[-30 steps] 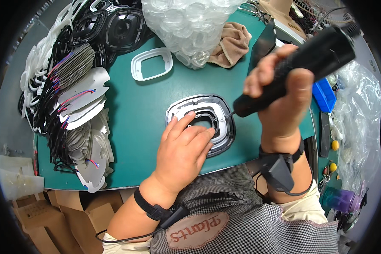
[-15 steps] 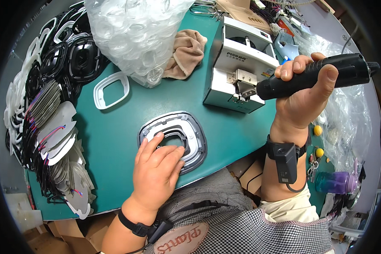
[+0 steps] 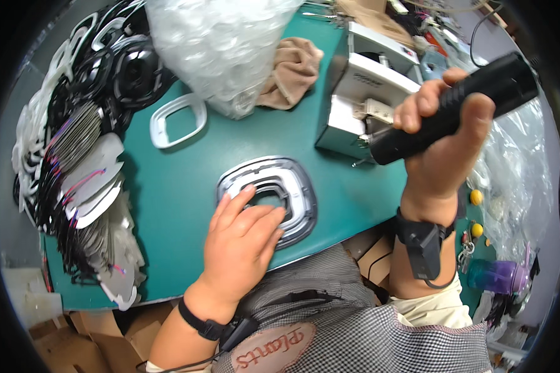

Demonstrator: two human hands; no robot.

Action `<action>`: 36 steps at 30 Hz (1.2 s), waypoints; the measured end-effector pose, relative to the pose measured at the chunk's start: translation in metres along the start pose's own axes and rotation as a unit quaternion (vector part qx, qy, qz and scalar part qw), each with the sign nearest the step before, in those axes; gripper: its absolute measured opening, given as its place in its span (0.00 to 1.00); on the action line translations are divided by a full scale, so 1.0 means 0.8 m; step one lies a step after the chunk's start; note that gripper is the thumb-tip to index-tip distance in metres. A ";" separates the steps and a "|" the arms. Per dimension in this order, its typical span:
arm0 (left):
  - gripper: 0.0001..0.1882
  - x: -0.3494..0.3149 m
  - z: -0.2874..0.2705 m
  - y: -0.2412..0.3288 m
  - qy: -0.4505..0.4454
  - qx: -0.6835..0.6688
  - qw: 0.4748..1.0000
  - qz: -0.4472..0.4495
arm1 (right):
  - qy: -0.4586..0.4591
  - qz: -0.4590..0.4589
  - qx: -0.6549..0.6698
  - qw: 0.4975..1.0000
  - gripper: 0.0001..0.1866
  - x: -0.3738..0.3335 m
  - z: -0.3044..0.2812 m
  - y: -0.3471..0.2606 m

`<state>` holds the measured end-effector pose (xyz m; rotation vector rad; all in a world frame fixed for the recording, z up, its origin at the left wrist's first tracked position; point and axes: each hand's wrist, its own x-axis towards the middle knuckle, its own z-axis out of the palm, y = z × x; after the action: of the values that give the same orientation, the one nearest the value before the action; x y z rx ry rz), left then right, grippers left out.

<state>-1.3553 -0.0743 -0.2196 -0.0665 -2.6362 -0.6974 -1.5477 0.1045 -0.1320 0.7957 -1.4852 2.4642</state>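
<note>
My right hand (image 3: 445, 133) is wrapped round a black electric screwdriver (image 3: 410, 138), raised over the right side of the green table. Its thin metal bit points down and left, in front of a white screw feeder box (image 3: 370, 81); whether a screw sits on the tip is too blurred to tell. My left hand (image 3: 239, 239) holds a rounded-square plastic frame (image 3: 300, 202), grey-black outside with a white inner ring, lying flat near the table's front edge. Its fingers reach over the ring to the central opening, and they hide the frame's lower left part.
A white plastic ring (image 3: 158, 127) lies beyond the frame. Behind it are a bag of clear round parts (image 3: 221, 56) and a brown cloth (image 3: 295, 68). Black and white frames (image 3: 137, 71) and wired grey sheets (image 3: 96, 193) pile up at left. A purple-teal bottle (image 3: 501, 275) stands at right.
The screwdriver has come away from the feeder's front and tilts more steeply. My left hand stays on the frame. The whole view has shifted slightly.
</note>
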 end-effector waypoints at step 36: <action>0.36 -0.006 -0.036 -0.046 -0.047 -0.152 0.975 -0.155 | -0.252 0.065 0.027 0.965 0.40 -0.083 0.159 0.052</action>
<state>-1.3454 -0.1200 -0.2163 0.2359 -2.6328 -1.2270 -1.4623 -0.0160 -0.1515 1.4688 -1.6695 2.5216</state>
